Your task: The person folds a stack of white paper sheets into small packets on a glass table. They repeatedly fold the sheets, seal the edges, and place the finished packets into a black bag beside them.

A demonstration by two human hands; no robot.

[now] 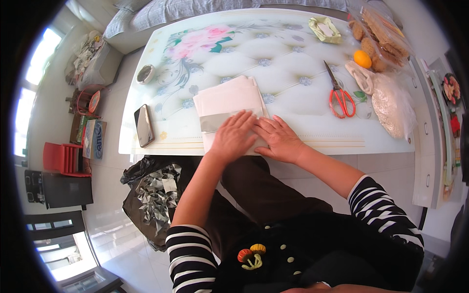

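Note:
Before me a stack of pale paper sheets [227,97] lies near the front edge of the floral-patterned table [176,148]. A greyish strip [214,122] crosses the sheets. My left hand [234,135] rests flat on the strip and paper, fingers pointing forward. Beside it my right hand [280,139] lies palm down over the right edge of the sheets, its fingertips close to my left hand. Neither hand grips anything that I can see; what is under the palms is hidden. To the right lie scissors with red handles [341,99], their blades pointing away.
A phone [144,126] and a small round bowl [145,74] are at the table's left. On the right are a bag of white grains [394,106], an orange fruit [362,59], packaged food [388,36] and an opened green packet [325,30]. A black bag with crumpled foil [157,194] stands below.

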